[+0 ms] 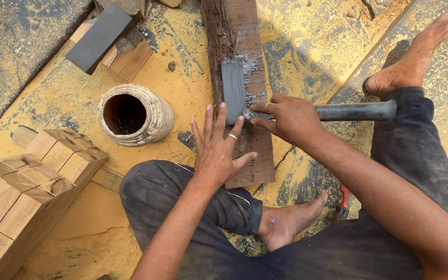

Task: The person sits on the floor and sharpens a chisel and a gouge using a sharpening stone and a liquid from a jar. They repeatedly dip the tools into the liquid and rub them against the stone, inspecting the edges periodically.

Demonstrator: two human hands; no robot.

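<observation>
Left hand (pixel 219 153): flat, open — steadying plank (pixel 245 93).
Right hand (pixel 286 118): gripping chisel (pixel 338 111) on stone (pixel 233 91) at 12.
Risk: chisel may slip — nicking fingers.

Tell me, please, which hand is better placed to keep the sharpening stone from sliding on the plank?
Left, probably: the left hand lies flat with fingertips at the grey stone on the plank, while the right hand grips the metal tool.

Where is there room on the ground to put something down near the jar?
Bare sawdust floor lies between the jar and the dark plank, and below the wood blocks beside the knee. It is crowded on the plank, where the left hand presses flat and the right hand holds a metal tool against the grey stone.
</observation>
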